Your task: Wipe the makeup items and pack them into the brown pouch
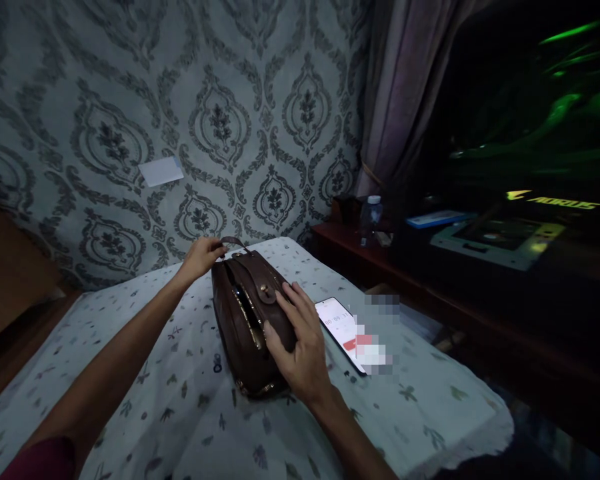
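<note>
A dark brown leather bag [227, 307] lies on the patterned cloth, its zipped opening partly apart and showing a dark inside. At the far end of the bag, my left hand [203, 257] pinches something small near the zip's end, likely the zip pull, though it is mostly hidden by the fingers. My right hand [303, 337] rests on the bag's right side near the metal clasp [265, 291], fingers spread and thumb by the zip edge. The bag's handle [237, 243] arches up just beyond my left hand.
Right of the bag lies a lit phone [337, 323] showing a timer. The white patterned cloth [180, 413] covers the surface. Farther right are a clear bottle [371, 213], a blue-edged box [437, 219] and a dark case with green lights. A patterned wall stands behind.
</note>
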Demonstrator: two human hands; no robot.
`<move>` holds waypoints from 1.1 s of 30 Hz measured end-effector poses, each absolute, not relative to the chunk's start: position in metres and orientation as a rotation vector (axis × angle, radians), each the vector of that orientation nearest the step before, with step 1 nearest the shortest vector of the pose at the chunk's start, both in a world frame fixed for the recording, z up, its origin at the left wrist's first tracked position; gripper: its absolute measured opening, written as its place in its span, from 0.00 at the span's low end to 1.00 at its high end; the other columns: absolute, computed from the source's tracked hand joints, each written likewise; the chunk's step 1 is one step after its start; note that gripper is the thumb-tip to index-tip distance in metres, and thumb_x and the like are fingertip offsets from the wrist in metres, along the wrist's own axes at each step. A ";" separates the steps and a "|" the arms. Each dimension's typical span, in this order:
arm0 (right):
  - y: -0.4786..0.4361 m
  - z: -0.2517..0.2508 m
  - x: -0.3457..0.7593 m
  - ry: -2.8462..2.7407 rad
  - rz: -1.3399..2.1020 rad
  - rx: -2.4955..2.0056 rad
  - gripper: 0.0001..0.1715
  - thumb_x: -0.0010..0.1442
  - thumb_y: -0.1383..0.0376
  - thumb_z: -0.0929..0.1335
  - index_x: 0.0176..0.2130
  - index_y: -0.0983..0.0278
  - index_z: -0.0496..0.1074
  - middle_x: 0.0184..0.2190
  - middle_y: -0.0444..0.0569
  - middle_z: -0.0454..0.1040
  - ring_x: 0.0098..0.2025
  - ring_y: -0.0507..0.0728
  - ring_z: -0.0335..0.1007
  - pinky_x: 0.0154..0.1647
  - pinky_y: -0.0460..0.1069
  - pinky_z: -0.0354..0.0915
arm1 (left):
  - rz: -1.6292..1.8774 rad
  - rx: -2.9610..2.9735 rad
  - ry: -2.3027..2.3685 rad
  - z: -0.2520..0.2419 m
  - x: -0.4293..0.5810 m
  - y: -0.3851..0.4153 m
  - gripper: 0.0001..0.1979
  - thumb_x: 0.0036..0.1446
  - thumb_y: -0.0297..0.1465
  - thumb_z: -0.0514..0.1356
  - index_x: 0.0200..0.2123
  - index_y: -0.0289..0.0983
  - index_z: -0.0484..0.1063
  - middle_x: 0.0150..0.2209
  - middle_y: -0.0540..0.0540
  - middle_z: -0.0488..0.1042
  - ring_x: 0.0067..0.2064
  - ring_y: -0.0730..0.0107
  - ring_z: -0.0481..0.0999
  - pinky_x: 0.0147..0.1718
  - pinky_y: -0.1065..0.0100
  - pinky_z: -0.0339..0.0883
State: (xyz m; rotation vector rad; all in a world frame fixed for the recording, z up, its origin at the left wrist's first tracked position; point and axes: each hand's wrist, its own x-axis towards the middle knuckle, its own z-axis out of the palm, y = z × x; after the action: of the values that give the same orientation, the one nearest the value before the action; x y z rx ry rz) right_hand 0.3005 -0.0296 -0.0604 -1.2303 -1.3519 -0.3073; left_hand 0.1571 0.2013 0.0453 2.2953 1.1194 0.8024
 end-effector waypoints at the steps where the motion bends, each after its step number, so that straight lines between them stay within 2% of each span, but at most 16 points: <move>1: -0.029 -0.061 0.300 -1.352 -0.312 -1.231 0.24 0.64 0.61 0.66 0.58 0.64 0.68 0.61 0.59 0.68 0.66 0.66 0.58 0.63 0.68 0.61 | 0.823 2.318 1.122 0.045 0.157 0.198 0.12 0.51 0.38 0.60 0.22 0.37 0.67 0.20 0.53 0.64 0.28 0.70 0.65 0.27 0.71 0.54; 11: -0.030 -0.059 0.300 -1.360 -0.277 -1.246 0.26 0.64 0.60 0.66 0.60 0.64 0.65 0.61 0.58 0.67 0.67 0.65 0.57 0.64 0.68 0.60 | 0.860 2.563 1.114 0.049 0.154 0.154 0.14 0.56 0.38 0.56 0.22 0.37 0.67 0.19 0.53 0.61 0.25 0.71 0.61 0.26 0.70 0.50; 17: -0.035 -0.057 0.300 -1.385 -0.269 -1.271 0.24 0.64 0.60 0.66 0.57 0.65 0.68 0.62 0.58 0.68 0.68 0.66 0.56 0.64 0.67 0.60 | 0.791 2.711 1.157 0.057 0.164 0.136 0.10 0.56 0.36 0.57 0.37 0.38 0.74 0.28 0.50 0.72 0.32 0.65 0.68 0.31 0.67 0.55; 21: -0.037 -0.059 0.297 -1.388 -0.319 -1.262 0.22 0.64 0.61 0.66 0.56 0.65 0.69 0.61 0.58 0.69 0.68 0.67 0.55 0.63 0.68 0.60 | 0.763 2.752 1.133 0.061 0.184 0.141 0.18 0.55 0.36 0.61 0.49 0.38 0.73 0.37 0.46 0.76 0.39 0.60 0.72 0.37 0.65 0.59; 23: -0.037 -0.059 0.295 -1.385 -0.340 -1.265 0.23 0.64 0.61 0.65 0.56 0.65 0.69 0.60 0.58 0.69 0.68 0.67 0.55 0.63 0.69 0.59 | 0.746 2.756 1.103 0.061 0.194 0.146 0.17 0.55 0.36 0.61 0.48 0.39 0.74 0.39 0.47 0.77 0.40 0.61 0.73 0.39 0.66 0.60; 26: -0.037 -0.060 0.293 -1.375 -0.353 -1.272 0.24 0.64 0.61 0.65 0.57 0.66 0.69 0.60 0.59 0.69 0.67 0.67 0.56 0.63 0.69 0.59 | 0.750 2.747 1.107 0.061 0.205 0.152 0.10 0.57 0.35 0.60 0.39 0.39 0.77 0.34 0.48 0.77 0.37 0.64 0.72 0.36 0.68 0.59; 28: -0.036 -0.059 0.293 -1.364 -0.347 -1.279 0.24 0.64 0.61 0.65 0.57 0.67 0.69 0.60 0.59 0.69 0.67 0.67 0.56 0.63 0.68 0.59 | 0.782 2.736 1.141 0.061 0.209 0.154 0.09 0.57 0.35 0.59 0.35 0.38 0.78 0.30 0.48 0.76 0.34 0.64 0.71 0.34 0.67 0.57; 33: -0.033 -0.053 0.292 -1.311 -0.305 -1.305 0.21 0.67 0.62 0.62 0.57 0.64 0.69 0.58 0.56 0.71 0.62 0.64 0.62 0.61 0.65 0.60 | 0.885 2.689 1.187 0.060 0.210 0.150 0.09 0.57 0.34 0.58 0.31 0.39 0.77 0.27 0.49 0.73 0.31 0.66 0.68 0.31 0.68 0.54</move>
State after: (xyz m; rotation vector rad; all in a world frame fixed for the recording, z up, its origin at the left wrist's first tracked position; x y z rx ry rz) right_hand 0.2916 -0.0327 -0.0532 -1.3049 -1.3109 -0.3052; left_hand 0.2101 0.1503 0.0596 2.6888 1.1870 0.8853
